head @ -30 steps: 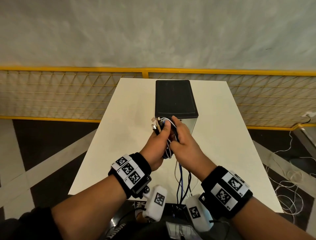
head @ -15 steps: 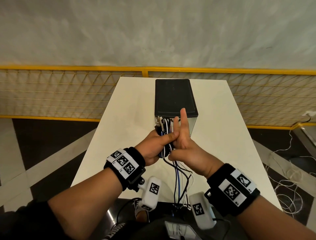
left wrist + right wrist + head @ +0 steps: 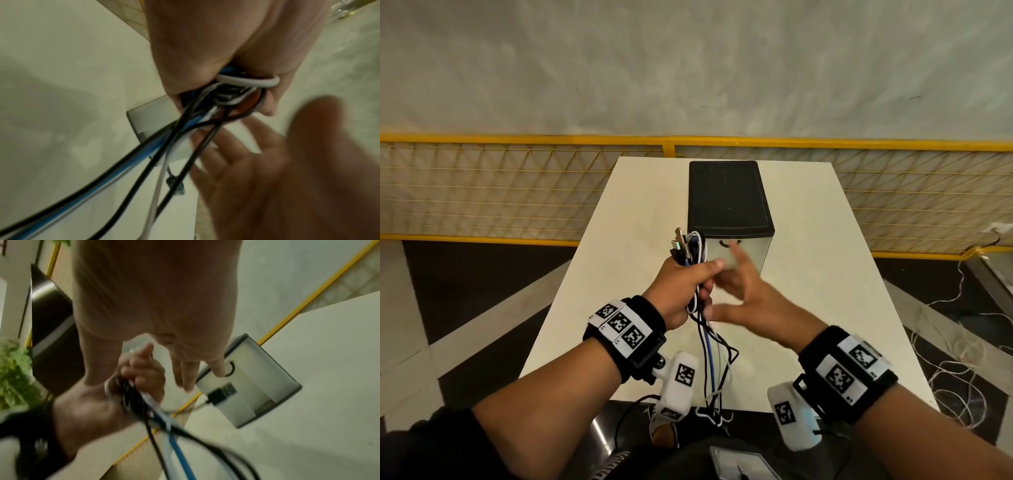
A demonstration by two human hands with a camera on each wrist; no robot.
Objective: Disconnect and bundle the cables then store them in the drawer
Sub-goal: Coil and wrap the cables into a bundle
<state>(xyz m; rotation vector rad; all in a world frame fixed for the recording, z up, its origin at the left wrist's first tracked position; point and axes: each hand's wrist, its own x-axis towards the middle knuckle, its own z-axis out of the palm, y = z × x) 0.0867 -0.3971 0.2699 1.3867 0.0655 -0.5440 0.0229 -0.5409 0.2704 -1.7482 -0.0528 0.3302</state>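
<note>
**Cables gathered in one fist, drawer not opened yet**

White table (image 3: pixel 626 260) stands before a yellow mesh fence (image 3: pixel 517 178) and a grey wall, and the work happens at the near half of it.

At the centre, the left hand (image 3: pixel 681 291) is closed around the cables (image 3: pixel 690 251). The plug ends stick up above the fist, and the black, blue and white tails hang down past the table edge toward the floor. The left wrist view shows a few loops already folded inside the fist, but most of the length is loose. The right hand (image 3: pixel 743 298) holds nothing; its fingers are spread and blurred, just beside the cables, and one finger points toward the front of the drawer unit (image 3: pixel 726 198).

Judging from this, the disconnecting seems mostly finished and the bundling is in hand. However, the right wrist view shows a dark plug (image 3: pixel 218 396) low on the front of the unit; whether it is connected I cannot tell. The next move probably calls for the free hand to catch the hanging tails and wind them up into the fist, so that nothing drags. After that, this hand must pull the drawer by its ring handle (image 3: pixel 231 369).

The drawer unit, with black top and grey translucent front, stands on the table just behind the hands. It is closed. What is inside is not visible.

Farther out, loose white wires (image 3: pixel 955 370) lie on the floor at the right.
</note>
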